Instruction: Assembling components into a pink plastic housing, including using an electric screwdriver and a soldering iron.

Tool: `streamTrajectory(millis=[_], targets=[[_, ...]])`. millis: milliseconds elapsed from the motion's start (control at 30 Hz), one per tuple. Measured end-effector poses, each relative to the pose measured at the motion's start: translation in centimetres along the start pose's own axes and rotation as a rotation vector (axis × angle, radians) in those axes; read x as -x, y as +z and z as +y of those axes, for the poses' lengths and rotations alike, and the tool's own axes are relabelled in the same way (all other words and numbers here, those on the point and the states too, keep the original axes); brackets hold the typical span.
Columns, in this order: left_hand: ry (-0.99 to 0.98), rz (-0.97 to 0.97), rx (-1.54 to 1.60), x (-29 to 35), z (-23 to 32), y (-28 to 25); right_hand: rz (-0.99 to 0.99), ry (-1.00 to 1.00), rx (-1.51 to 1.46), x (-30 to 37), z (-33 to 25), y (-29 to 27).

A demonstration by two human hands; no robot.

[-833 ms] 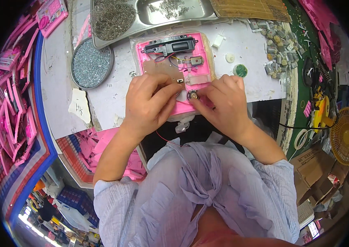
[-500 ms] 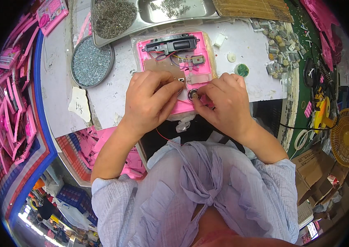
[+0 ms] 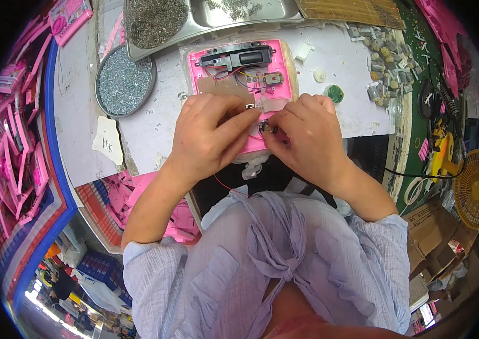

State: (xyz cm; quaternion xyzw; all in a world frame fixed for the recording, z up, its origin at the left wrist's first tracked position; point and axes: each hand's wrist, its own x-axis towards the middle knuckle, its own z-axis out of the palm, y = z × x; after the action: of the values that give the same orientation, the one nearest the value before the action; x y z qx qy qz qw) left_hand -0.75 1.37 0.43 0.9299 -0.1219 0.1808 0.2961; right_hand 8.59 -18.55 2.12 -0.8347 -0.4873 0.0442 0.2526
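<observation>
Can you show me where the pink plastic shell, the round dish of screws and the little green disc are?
pink plastic shell (image 3: 284, 59), head view, its right edge.
round dish of screws (image 3: 125, 81), head view, its middle.
green disc (image 3: 335, 93), head view, its centre.

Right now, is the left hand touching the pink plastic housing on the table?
Touching. The head view shows the left hand lying over the pink housing, its fingertips pressed on the housing's lower part.

Your left hand (image 3: 208, 135) has slid slightly toward you, uncovering more of the brown circuit board (image 3: 229, 86) on the pink casing (image 3: 243, 90). Your right hand (image 3: 307, 133) has closed in, its fingers (image 3: 276, 121) now meeting the left's over a small metal part (image 3: 266, 127).
</observation>
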Motion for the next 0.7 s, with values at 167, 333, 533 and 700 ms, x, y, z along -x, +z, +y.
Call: streamTrajectory(millis=[167,333,533,700], targets=[[0.026,-0.089,-0.075,-0.5,-0.2,-0.1,0.004,0.005,-0.025,0.2,0.3,0.1],[0.022,-0.041,-0.055,-0.6,0.1,-0.1,0.091,0.056,-0.179,-1.0,2.8,-1.3],[0.017,0.081,-0.133,-3.2,-0.5,0.6,0.076,0.141,0.090,-4.8,4.2,-0.7],[0.072,0.062,-0.187,-4.9,-1.0,0.7,0.034,0.126,0.109,-4.8,4.3,-1.0]])
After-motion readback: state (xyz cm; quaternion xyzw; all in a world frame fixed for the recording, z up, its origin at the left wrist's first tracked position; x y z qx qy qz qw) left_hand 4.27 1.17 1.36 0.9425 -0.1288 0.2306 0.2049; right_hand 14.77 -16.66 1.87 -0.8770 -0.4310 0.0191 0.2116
